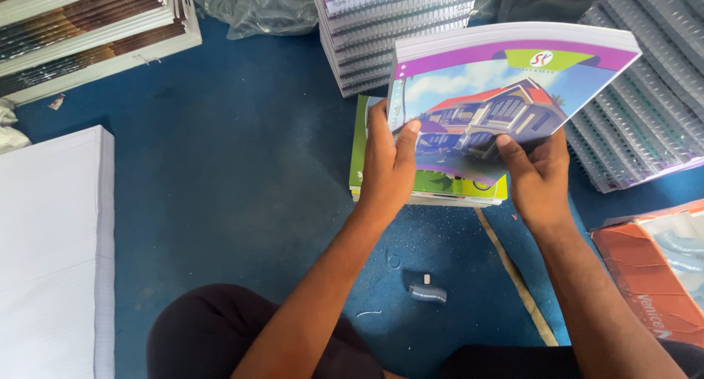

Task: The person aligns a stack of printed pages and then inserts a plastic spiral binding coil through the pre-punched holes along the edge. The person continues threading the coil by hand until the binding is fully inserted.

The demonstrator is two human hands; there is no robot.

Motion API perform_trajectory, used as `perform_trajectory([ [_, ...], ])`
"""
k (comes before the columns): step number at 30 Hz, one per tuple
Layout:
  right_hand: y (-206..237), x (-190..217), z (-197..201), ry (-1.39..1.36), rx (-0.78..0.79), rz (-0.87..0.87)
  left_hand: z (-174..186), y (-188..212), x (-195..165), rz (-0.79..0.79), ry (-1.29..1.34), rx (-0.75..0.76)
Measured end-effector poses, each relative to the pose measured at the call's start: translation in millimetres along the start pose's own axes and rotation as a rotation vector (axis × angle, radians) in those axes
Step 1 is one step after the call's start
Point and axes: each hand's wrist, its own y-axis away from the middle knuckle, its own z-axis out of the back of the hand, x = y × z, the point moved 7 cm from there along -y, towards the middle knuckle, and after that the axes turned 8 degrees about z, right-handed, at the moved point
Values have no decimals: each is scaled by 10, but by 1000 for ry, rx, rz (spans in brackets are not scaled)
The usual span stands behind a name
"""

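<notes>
Two hands, left (386, 159) and right (537, 175), clamped fingers on glossy notebook block (506, 85), raised above green-covered pile (425, 181); possibly liable to fan and slip, gripped only at near edge.

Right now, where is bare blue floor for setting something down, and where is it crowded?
Free: the blue floor between the white paper stack and the left hand. Crowded: around the held notebook, with spiral notebook stacks behind and right, plus an orange box.
</notes>
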Motion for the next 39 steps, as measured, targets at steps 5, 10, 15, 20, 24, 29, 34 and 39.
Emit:
perform_trajectory([
  [5, -60, -41, -9, 0, 30, -7, 14, -59, 2, 2, -26, 16],
  [10, -73, 77, 17, 92, 13, 23, 74, -35, -63, 34, 9, 38],
  [15, -205, 313, 201, 181, 24, -113, 97, -37, -18, 124, 3, 20],
  [20, -229, 299, 230, 280, 55, -297, -33, -21, 308, 311, 394, 74],
  [24, -191, 114, 211, 267, 92, -413, -48, 83, 659, 510, 346, 38],
  [29, -162, -94, 307, 313, 124, -511, -59, 150, 953, 668, 500, -2],
  [34, -74, -288, 613, 246, 81, -738, -10, 216, 1217, 846, 594, -64],
  [39, 75, -497, 655, -170, -130, -843, 52, 244, 1360, 906, 739, -207],
])
